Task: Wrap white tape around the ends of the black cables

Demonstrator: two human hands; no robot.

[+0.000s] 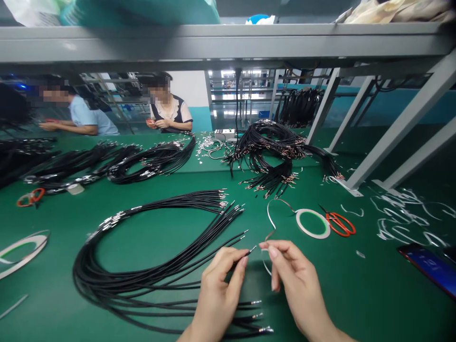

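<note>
The left hand (221,280) pinches a cable (252,249) above the desk (153,240), its bared tip pointing right, just beside the right hand (297,280), whose grip is closed on tape (267,268).

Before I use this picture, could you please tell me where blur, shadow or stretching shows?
Head view, middle: the left hand, right hand and cables look fairly clear; head view, right edge: the phone seems stretched; head view, top: a shadow darkens part of the shelf, and the teal bag looks soft.
</note>
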